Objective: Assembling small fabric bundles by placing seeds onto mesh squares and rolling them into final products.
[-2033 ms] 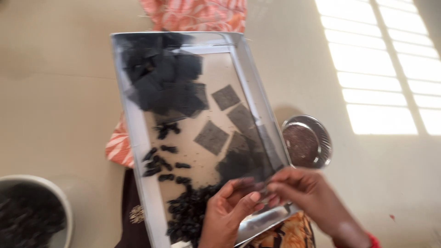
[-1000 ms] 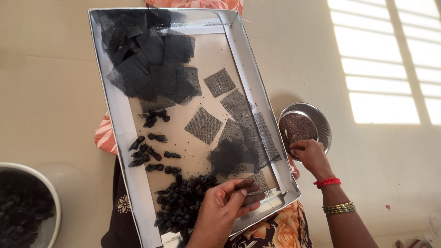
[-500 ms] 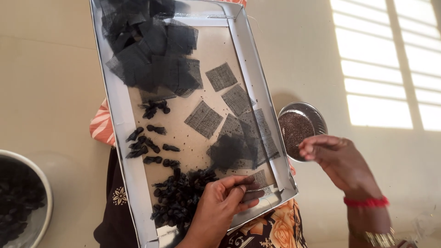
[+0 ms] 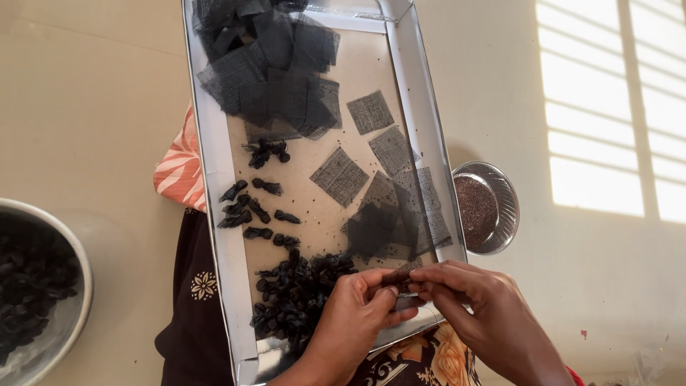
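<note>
A long metal tray (image 4: 214, 214) rests on my lap. It carries a heap of black mesh squares (image 4: 271, 64) at its far end, loose mesh squares (image 4: 340, 176) in the middle and a pile of small black tied bundles (image 4: 293, 286) near me. My left hand (image 4: 354, 314) and my right hand (image 4: 479, 314) meet over the tray's near right corner. Together their fingertips pinch a small mesh piece (image 4: 401, 274) with something dark on it.
A small steel bowl (image 4: 500, 207) of dark seeds stands on the floor right of the tray. A larger steel bowl (image 4: 43, 286) holding black bundles sits at the left edge. Sunlit stripes fall on the floor at the right.
My right hand went to the seed bowl and came back to the tray. It has joined my left hand on the small mesh piece.
</note>
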